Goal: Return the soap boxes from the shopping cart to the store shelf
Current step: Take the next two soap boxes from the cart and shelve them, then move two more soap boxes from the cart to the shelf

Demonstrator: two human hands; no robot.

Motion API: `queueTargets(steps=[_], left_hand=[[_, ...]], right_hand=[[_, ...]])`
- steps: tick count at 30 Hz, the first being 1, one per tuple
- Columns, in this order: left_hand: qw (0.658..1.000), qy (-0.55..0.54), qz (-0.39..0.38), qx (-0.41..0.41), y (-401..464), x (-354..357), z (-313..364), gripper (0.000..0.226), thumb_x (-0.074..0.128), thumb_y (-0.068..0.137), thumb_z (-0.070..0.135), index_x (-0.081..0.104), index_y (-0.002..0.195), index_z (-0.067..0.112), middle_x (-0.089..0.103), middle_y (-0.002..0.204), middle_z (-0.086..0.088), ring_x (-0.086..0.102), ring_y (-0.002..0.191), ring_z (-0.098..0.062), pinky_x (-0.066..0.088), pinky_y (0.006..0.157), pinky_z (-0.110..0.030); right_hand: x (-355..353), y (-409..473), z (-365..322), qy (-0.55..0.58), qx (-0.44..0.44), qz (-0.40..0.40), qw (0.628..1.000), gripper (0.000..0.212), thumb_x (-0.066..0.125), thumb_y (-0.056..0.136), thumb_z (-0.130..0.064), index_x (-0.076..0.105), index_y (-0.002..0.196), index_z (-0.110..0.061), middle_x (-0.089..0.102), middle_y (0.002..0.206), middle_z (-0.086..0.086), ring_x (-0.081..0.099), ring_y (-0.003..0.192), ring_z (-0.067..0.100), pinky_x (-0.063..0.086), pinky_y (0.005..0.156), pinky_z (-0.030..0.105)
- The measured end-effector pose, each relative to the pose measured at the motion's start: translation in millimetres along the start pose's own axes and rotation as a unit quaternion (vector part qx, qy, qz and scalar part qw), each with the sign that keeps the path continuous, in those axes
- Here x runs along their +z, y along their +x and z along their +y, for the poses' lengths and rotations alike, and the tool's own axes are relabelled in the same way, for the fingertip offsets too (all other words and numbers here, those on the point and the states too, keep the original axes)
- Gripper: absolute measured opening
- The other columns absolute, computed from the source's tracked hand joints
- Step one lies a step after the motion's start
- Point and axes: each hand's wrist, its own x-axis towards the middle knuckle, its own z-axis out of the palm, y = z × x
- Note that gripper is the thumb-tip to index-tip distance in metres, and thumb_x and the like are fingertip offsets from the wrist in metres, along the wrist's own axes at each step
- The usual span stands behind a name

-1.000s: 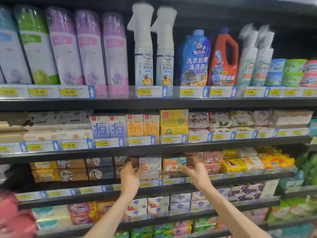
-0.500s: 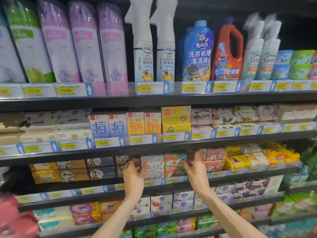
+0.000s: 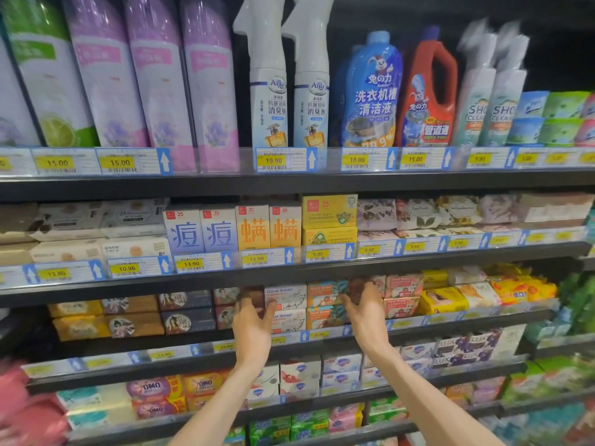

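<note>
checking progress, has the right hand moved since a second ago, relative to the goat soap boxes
Yes, slightly. The right hand has edged up and in along the right side of the orange Goat Soap boxes; its fingertips now reach the upper box's level. Camera shifted too.

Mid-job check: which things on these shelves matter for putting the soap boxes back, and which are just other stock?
Part of the job:
- left hand and right hand, both at the Goat Soap shelf row
- white Goat Soap boxes
- orange Goat Soap boxes

Just other stock:
- spray bottles
- blue cleaner bottle
- red jug
- purple pouches
- OMO bars
</note>
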Motion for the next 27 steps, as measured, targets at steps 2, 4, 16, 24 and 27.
queueTargets(steps=[2,4,16,24,27], left_hand=[[1.000,-0.003,-0.006,0.001,-3.0,-3.7,0.1,0.042,0.068,0.091,0.042,0.054,0.118,0.012,0.064,0.113,-0.004,0.067,0.100,-0.020,0.061,0.083,-0.040],[1.000,-0.007,-0.003,0.017,-9.2,-11.1,-0.3,0.044,0.068,0.092,0.038,0.053,0.125,0.013,0.064,0.117,-0.002,0.066,0.102,-0.016,0.060,0.086,-0.037],[0.970,0.203,0.065,0.116,-86.1,-133.2,-23.8,0.029,0.064,0.096,0.033,0.057,0.124,0.028,0.055,0.123,0.015,0.055,0.116,-0.007,0.048,0.100,-0.035],[0.885,0.456,0.094,0.029,-202.1,-279.9,-65.7,0.043,0.072,0.085,0.037,0.061,0.123,0.018,0.061,0.118,-0.002,0.057,0.115,-0.026,0.049,0.094,-0.040],[0.852,0.511,0.115,-0.009,-250.2,-337.4,-75.3,0.049,0.074,0.082,0.040,0.061,0.124,0.019,0.061,0.125,-0.003,0.055,0.122,-0.027,0.046,0.102,-0.039]], right_hand=[[-2.6,-3.3,1.0,-0.003,-0.019,-0.003,1.000,0.024,0.066,0.093,-0.026,0.047,0.103,-0.014,0.058,0.088,0.001,0.058,0.076,0.020,0.051,0.065,0.033],[-6.8,-9.6,1.5,-0.008,-0.037,-0.006,0.999,0.023,0.063,0.094,-0.028,0.048,0.105,-0.017,0.059,0.087,-0.001,0.057,0.073,0.016,0.048,0.063,0.026],[50.6,-73.8,-51.4,-0.084,-0.310,-0.259,0.911,0.028,0.056,0.096,-0.043,0.059,0.119,-0.028,0.062,0.106,-0.014,0.061,0.096,0.002,0.052,0.079,0.022],[128.4,-167.5,-119.2,-0.109,-0.511,-0.368,0.769,0.047,0.062,0.090,-0.047,0.058,0.130,-0.023,0.063,0.128,-0.001,0.060,0.117,0.023,0.052,0.091,0.036],[154.5,-215.0,-154.1,-0.088,-0.560,-0.399,0.720,0.054,0.069,0.084,-0.046,0.061,0.128,-0.018,0.067,0.121,0.004,0.064,0.109,0.027,0.055,0.086,0.037]])
